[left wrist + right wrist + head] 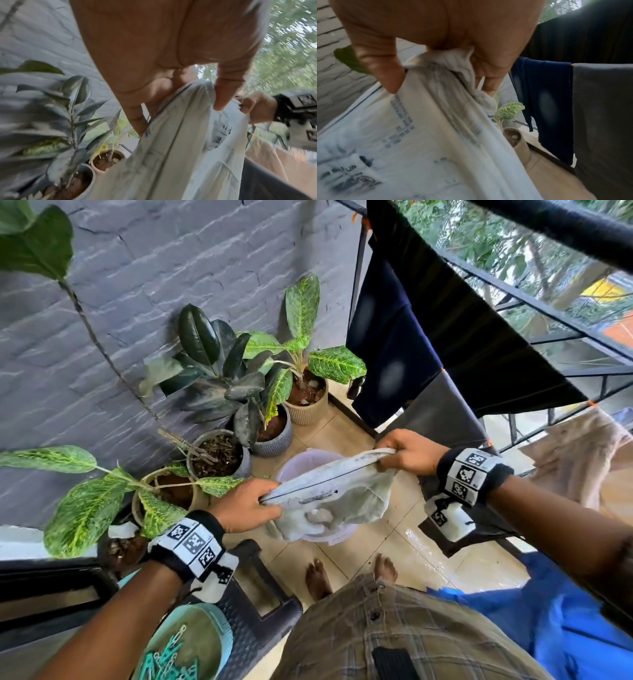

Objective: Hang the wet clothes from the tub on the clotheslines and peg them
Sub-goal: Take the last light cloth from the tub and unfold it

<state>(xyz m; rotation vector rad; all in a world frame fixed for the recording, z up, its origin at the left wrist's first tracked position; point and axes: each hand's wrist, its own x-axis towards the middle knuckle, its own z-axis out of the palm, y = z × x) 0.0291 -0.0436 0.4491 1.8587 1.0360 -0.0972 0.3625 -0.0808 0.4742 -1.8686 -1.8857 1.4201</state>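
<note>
A wet pale grey-white garment [337,491] with dark print is stretched between both hands above the pale lilac tub [318,455] on the tiled floor. My left hand [246,505] grips its near-left end; in the left wrist view the fingers [223,94] pinch the cloth [180,148]. My right hand [407,451] grips the far-right end, and the right wrist view has the bunched hem [447,65] inside the fist. A teal bowl of green pegs [178,652] sits at the lower left. Dark clothes [411,337] hang on the clothesline to the right.
Several potted plants [260,378] stand along the grey brick wall on the left. A dark plastic stool [260,587] holds the peg bowl. A grey cloth [442,412], a beige cloth [582,453] and a blue cloth [548,621] hang at the right by the black railing [548,306]. Wet floor tiles [421,546] lie by my bare feet.
</note>
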